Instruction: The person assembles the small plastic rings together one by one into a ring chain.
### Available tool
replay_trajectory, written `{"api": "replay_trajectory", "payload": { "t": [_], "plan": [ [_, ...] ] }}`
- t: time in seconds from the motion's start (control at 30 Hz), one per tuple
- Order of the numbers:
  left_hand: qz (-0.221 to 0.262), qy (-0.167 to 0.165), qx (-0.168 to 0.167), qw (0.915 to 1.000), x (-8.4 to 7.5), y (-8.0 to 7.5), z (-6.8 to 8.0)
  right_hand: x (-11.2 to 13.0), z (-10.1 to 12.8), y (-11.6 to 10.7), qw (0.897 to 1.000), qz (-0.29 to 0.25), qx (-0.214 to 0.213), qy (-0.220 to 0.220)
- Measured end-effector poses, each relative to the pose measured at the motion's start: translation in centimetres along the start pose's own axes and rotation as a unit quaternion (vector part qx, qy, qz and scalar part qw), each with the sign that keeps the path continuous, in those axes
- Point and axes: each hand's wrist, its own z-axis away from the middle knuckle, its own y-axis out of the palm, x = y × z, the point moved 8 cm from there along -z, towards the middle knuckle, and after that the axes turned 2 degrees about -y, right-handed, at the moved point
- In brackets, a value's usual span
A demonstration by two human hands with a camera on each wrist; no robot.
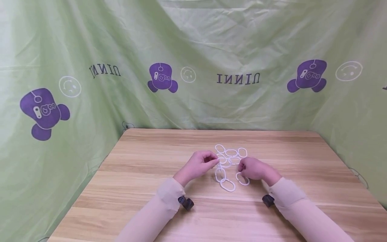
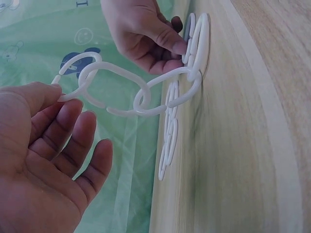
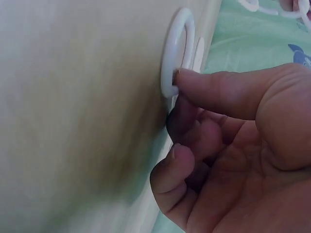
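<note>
L hand [image 1: 198, 164] is pinching one end of a white chain [image 2: 121, 73] btwn thumb & fingertip, other fingers [image 2: 82, 133] spreading loosely; the chain's three linked rings are hanging above the worktop [image 1: 151, 161], can't tell if the low end's touching. R hand [image 1: 255, 168] is pinching a single ring [image 3: 170, 53] btwn thumb & finger at the worktop, remaining fingers curling. Just beyond the hands, more white rings [image 1: 231, 156] are lying in a close group, abt midway btwn the worktop's L & R edges, toward its back edge; can't tell if any are linking. Green cloth [image 1: 196, 107] w/ purple figures is hanging behind.
</note>
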Motion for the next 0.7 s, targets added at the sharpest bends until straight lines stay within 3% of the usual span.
{"api": "replay_trajectory", "payload": {
  "t": [0.37, 0.7],
  "plan": [
    [0.002, -0.001, 0.007, 1.0, 0.11, 0.2, 0.05, 0.67, 0.77, 0.64, 1.0, 0.022, 0.004, 0.002],
    [-0.004, 0.005, 0.01, 0.9999, 0.04, 0.34, 0.0, 0.52, 0.71, -0.01, 0.999, 0.02, -0.039, -0.01]
  ]
}}
